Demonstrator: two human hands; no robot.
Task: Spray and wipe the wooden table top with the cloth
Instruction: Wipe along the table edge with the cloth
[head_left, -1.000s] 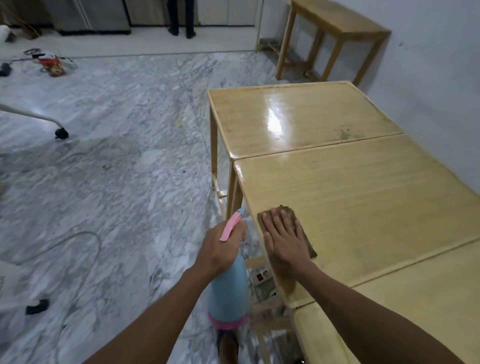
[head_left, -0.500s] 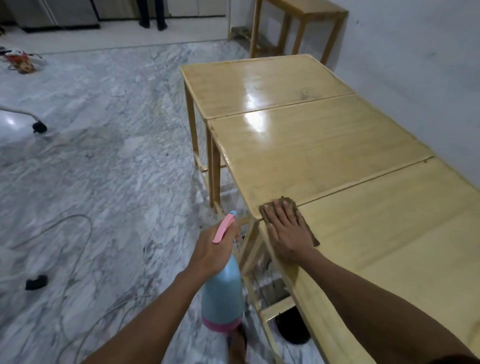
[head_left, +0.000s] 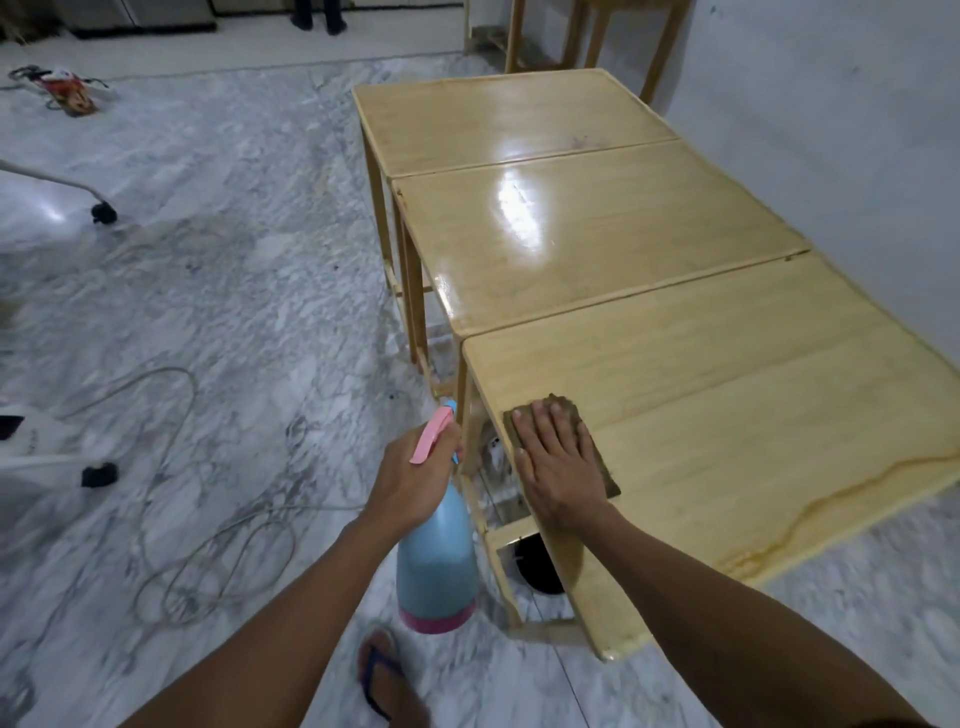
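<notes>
Three wooden tables stand end to end along the wall; the nearest wooden table top (head_left: 737, 415) is matt with a wet line near its right edge. A brown cloth (head_left: 602, 467) lies flat on its front left corner. My right hand (head_left: 558, 462) presses palm-down on the cloth, fingers spread. My left hand (head_left: 415, 480) grips the neck of a light blue spray bottle (head_left: 436, 566) with a pink trigger and pink base, held upright off the table's left edge above the floor.
The middle table (head_left: 597, 228) and far table (head_left: 509, 114) shine. A white wall (head_left: 831, 130) runs along the right. Cables (head_left: 208, 551) loop on the marble floor at left, near a white wheeled base (head_left: 57, 457). My sandalled foot (head_left: 384, 675) is below the bottle.
I have stepped back along the row of tables. My right hand has slid the cloth from the middle table, across the joint, onto the nearest table. The bottle stays in my left hand.
</notes>
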